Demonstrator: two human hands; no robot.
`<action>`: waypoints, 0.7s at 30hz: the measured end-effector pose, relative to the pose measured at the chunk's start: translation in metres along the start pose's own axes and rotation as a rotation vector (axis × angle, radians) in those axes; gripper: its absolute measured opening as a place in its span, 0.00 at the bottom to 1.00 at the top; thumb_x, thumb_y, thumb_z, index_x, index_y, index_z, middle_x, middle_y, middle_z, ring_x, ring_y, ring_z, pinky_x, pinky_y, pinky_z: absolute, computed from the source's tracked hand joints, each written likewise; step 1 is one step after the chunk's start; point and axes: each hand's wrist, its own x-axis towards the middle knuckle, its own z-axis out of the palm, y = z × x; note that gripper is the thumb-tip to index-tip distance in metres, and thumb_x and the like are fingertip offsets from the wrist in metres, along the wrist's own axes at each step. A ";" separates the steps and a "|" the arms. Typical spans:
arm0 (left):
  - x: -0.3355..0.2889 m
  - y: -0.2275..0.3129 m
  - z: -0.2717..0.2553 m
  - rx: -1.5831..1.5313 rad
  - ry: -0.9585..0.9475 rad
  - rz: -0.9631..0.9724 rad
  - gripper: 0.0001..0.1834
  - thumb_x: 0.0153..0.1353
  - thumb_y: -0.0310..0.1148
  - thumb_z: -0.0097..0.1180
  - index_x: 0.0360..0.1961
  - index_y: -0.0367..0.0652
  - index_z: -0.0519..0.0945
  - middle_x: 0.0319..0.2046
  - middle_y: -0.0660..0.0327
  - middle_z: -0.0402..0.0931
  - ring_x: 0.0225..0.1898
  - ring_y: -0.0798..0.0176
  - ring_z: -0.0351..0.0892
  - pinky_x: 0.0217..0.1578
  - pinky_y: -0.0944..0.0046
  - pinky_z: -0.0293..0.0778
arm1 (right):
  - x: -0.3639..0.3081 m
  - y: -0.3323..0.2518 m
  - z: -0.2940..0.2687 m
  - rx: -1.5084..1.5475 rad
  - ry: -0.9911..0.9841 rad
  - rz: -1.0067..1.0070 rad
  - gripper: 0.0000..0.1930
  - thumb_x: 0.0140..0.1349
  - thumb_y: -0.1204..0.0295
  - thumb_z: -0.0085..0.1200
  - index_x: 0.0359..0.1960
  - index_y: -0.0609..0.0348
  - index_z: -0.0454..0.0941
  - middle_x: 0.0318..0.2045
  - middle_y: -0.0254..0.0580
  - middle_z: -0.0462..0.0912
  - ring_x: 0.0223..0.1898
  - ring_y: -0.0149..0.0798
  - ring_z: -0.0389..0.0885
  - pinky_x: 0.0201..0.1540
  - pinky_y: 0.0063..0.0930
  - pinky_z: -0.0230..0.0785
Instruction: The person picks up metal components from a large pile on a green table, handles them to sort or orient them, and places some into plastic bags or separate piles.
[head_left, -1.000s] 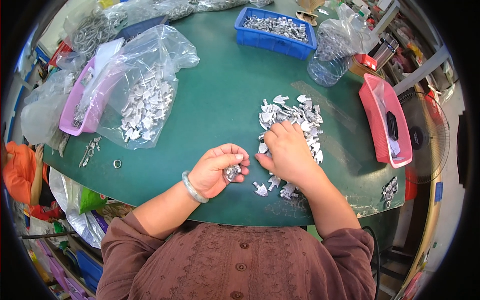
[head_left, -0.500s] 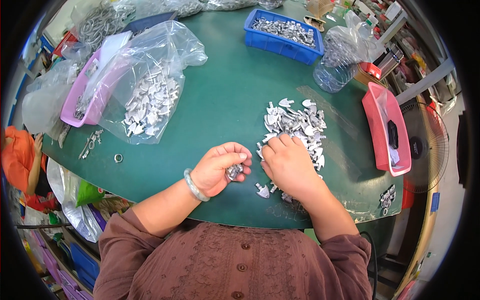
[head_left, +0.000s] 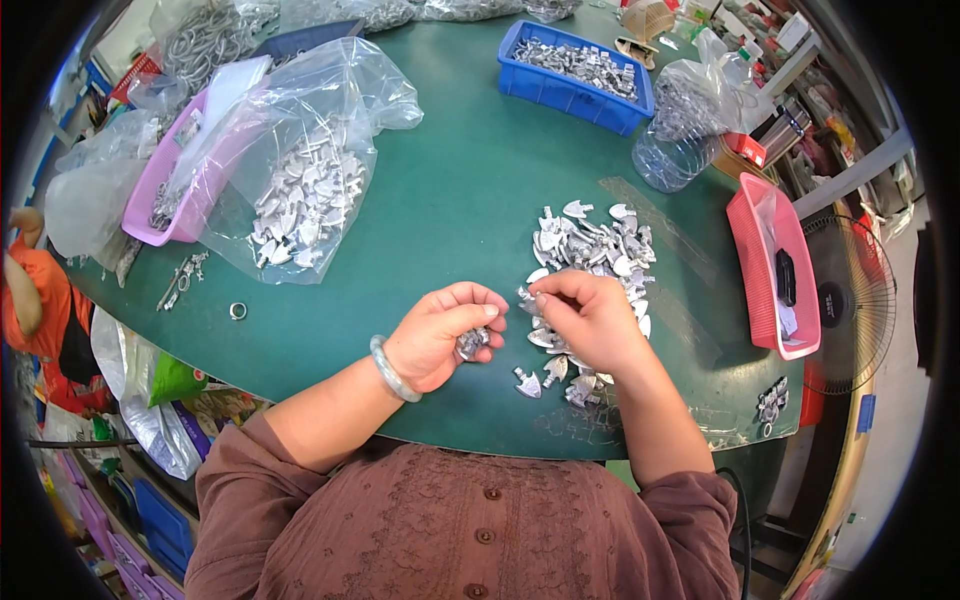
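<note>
My left hand (head_left: pixel 440 338), with a pale bangle (head_left: pixel 391 370) at the wrist, is curled round several small silvery metal parts (head_left: pixel 472 343), partly hidden by the fingers. Just to its right, my right hand (head_left: pixel 592 318) pinches thumb against fingers at the left edge of a pile of arrowhead-shaped metal pieces (head_left: pixel 590 240). A small silvery piece (head_left: pixel 529 297) shows at those fingertips; its full shape is hidden. Below the right hand, a few loose pieces (head_left: pixel 528 382) lie on the green table (head_left: pixel 450 200).
A clear plastic bag (head_left: pixel 310 200) of similar pieces lies left, beside a purple basket (head_left: pixel 150 235). At the back is a blue bin (head_left: pixel 575 103) of metal parts. A pink basket (head_left: pixel 757 270) and a fan (head_left: pixel 850 300) stand right. Far left is another person's orange sleeve (head_left: pixel 35 280).
My right hand has turned and drawn up from the pile, its thumb and fingertips now showing in a pinch. My left hand stays almost still. The other person's arm has shifted.
</note>
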 end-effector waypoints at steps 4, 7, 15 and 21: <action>-0.001 -0.002 0.006 0.033 -0.012 -0.012 0.06 0.57 0.31 0.48 0.35 0.41 0.72 0.28 0.63 0.72 0.28 0.68 0.73 0.26 0.71 0.70 | 0.002 -0.007 -0.009 0.703 -0.122 0.423 0.08 0.53 0.76 0.51 0.33 0.69 0.76 0.24 0.38 0.78 0.23 0.26 0.75 0.25 0.17 0.67; -0.002 -0.004 0.006 0.035 -0.033 -0.014 0.07 0.57 0.33 0.50 0.35 0.42 0.72 0.28 0.64 0.72 0.28 0.69 0.73 0.25 0.72 0.69 | 0.001 -0.008 -0.008 0.879 -0.171 0.464 0.07 0.54 0.78 0.50 0.33 0.69 0.75 0.23 0.39 0.78 0.22 0.28 0.76 0.25 0.18 0.69; -0.001 -0.007 0.007 0.066 -0.037 0.063 0.05 0.56 0.29 0.52 0.34 0.44 0.71 0.29 0.64 0.72 0.27 0.71 0.72 0.24 0.73 0.68 | -0.003 -0.006 -0.001 0.846 -0.197 0.394 0.08 0.55 0.77 0.49 0.35 0.68 0.76 0.25 0.40 0.78 0.25 0.26 0.76 0.28 0.17 0.69; 0.002 -0.009 0.003 0.050 -0.034 0.111 0.05 0.55 0.28 0.53 0.33 0.45 0.70 0.29 0.65 0.71 0.27 0.72 0.70 0.24 0.73 0.67 | -0.004 0.000 -0.004 0.499 -0.023 0.237 0.08 0.55 0.78 0.49 0.36 0.65 0.76 0.26 0.38 0.79 0.28 0.29 0.76 0.31 0.20 0.68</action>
